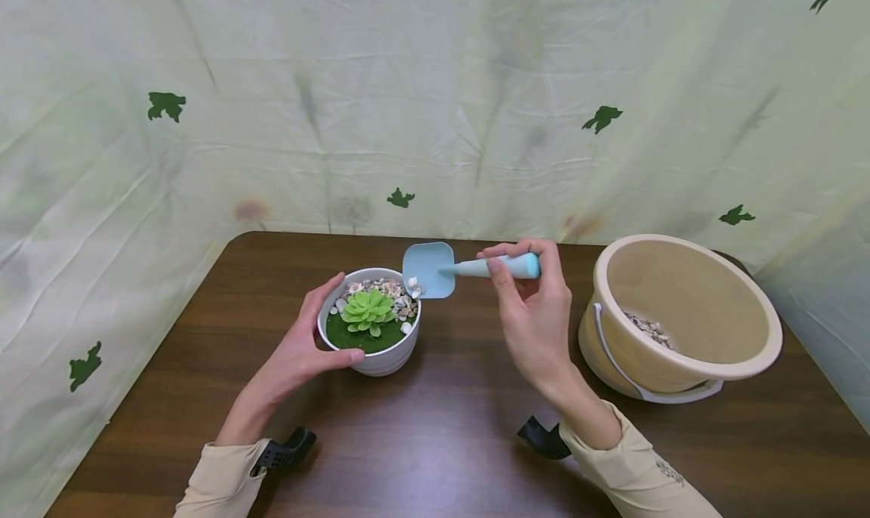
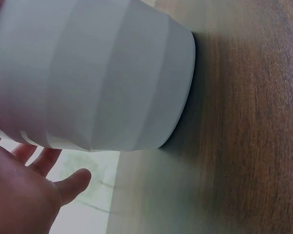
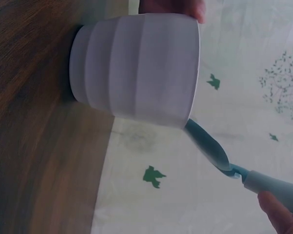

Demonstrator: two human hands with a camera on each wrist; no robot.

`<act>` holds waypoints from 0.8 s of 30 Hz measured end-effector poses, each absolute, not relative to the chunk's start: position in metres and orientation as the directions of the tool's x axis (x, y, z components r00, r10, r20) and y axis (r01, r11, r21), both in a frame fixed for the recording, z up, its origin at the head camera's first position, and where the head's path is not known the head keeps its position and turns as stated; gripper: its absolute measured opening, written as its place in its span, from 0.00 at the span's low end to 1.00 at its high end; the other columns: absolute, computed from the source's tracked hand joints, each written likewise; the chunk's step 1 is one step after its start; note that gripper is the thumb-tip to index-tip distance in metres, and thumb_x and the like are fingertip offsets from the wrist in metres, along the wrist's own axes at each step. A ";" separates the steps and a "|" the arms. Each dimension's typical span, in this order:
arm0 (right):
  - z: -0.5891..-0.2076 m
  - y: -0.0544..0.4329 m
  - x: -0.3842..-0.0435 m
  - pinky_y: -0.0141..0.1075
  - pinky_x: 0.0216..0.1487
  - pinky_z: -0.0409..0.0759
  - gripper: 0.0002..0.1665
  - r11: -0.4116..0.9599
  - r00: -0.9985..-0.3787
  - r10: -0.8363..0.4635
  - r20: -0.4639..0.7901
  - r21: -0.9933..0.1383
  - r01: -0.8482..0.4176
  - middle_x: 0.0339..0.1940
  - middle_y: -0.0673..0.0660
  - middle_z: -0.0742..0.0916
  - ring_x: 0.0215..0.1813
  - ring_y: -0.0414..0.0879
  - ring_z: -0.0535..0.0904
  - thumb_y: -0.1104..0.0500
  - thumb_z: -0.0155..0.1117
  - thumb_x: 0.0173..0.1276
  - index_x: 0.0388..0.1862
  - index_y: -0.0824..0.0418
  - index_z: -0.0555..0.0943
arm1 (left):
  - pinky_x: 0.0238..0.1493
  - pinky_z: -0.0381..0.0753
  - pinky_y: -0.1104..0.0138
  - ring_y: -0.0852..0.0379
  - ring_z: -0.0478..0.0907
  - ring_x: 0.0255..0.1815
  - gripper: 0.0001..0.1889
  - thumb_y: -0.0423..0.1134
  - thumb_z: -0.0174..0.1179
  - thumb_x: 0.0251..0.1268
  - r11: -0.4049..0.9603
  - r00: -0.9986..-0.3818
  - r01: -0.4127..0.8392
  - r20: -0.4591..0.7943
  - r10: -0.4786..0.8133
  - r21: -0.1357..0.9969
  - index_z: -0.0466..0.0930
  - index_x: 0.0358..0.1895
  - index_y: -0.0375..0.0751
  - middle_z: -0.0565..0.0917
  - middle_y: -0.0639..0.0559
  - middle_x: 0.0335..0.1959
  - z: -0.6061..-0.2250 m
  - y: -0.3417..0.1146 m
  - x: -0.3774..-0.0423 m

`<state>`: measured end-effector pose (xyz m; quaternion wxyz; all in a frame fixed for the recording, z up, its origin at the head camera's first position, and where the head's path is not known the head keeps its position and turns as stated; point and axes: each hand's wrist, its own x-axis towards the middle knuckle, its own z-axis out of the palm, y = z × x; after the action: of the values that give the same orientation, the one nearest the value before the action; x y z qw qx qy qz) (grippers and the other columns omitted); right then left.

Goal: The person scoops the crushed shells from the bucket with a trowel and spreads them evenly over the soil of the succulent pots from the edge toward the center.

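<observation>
A white ribbed flower pot [image 1: 392, 361] stands upright on the table, with a green succulent [image 1: 368, 309], green moss-like ground and small pebbles [image 1: 401, 300] inside. My left hand [image 1: 307, 337] grips the pot from its left side, thumb at the front and fingers behind; in the left wrist view the pot's wall [image 2: 112, 73] fills much of the picture. In my right hand [image 1: 533, 314] is the handle of a light blue toy shovel [image 1: 435, 265]. Its blade slopes down to the pot's right rim, a few pebbles on its lower corner. The right wrist view shows the blade [image 3: 209, 144] at the rim.
On the right stands a beige bucket [image 1: 686, 304] with a lowered grey handle [image 1: 621, 367] and more pebbles [image 1: 649, 329] at its bottom. A pale curtain [image 1: 448, 110] with green bird shapes hangs behind the brown wooden table [image 1: 421, 442].
</observation>
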<state>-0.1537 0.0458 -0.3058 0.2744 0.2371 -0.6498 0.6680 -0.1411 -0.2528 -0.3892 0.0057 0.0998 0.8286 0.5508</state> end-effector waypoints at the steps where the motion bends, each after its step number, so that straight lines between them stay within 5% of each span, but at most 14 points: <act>1: -0.305 0.046 -0.153 0.39 0.47 0.81 0.12 -0.002 -0.739 0.058 0.672 -0.740 -0.673 0.43 0.71 0.84 0.46 0.55 0.84 0.76 0.59 0.67 0.44 0.77 0.67 | 0.63 0.59 0.47 0.48 0.55 0.69 0.54 0.39 0.75 0.49 0.383 -0.980 0.161 0.101 0.170 0.910 0.50 0.78 0.57 0.55 0.49 0.72 -0.389 -0.252 -0.141; 6: -0.302 0.047 -0.151 0.38 0.45 0.82 0.11 0.017 -0.739 0.052 0.672 -0.740 -0.672 0.42 0.71 0.84 0.46 0.59 0.83 0.76 0.59 0.67 0.43 0.77 0.66 | 0.63 0.60 0.47 0.46 0.55 0.70 0.53 0.40 0.74 0.50 0.376 -0.981 0.149 0.090 0.170 0.915 0.49 0.78 0.56 0.54 0.48 0.73 -0.389 -0.250 -0.141; 15: -0.304 0.048 -0.149 0.30 0.38 0.78 0.11 0.035 -0.728 0.042 0.684 -0.729 -0.683 0.43 0.69 0.85 0.47 0.61 0.83 0.76 0.59 0.67 0.43 0.77 0.67 | 0.57 0.67 0.75 0.45 0.55 0.69 0.52 0.30 0.69 0.55 0.184 -0.971 0.138 0.096 0.221 0.973 0.45 0.79 0.49 0.54 0.43 0.74 -0.390 -0.252 -0.140; 20: -0.314 0.051 -0.155 0.29 0.29 0.71 0.12 0.055 -0.710 0.037 0.703 -0.711 -0.701 0.44 0.63 0.86 0.44 0.55 0.84 0.75 0.61 0.67 0.44 0.74 0.68 | 0.59 0.65 0.73 0.48 0.56 0.69 0.53 0.31 0.71 0.53 0.210 -0.972 0.156 0.112 0.207 0.965 0.46 0.79 0.54 0.56 0.46 0.73 -0.389 -0.252 -0.140; 24: -0.323 0.052 -0.160 0.30 0.25 0.68 0.12 0.057 -0.704 0.030 0.710 -0.704 -0.708 0.45 0.58 0.87 0.37 0.51 0.82 0.72 0.62 0.67 0.45 0.71 0.69 | 0.63 0.61 0.60 0.49 0.55 0.70 0.55 0.35 0.74 0.50 0.305 -0.978 0.164 0.114 0.173 0.938 0.47 0.79 0.57 0.55 0.49 0.73 -0.389 -0.251 -0.140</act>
<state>-0.1599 0.0517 -0.3234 0.2890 0.2542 -0.6671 0.6379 -0.1404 -0.2505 -0.3885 0.0042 0.1043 0.8079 0.5801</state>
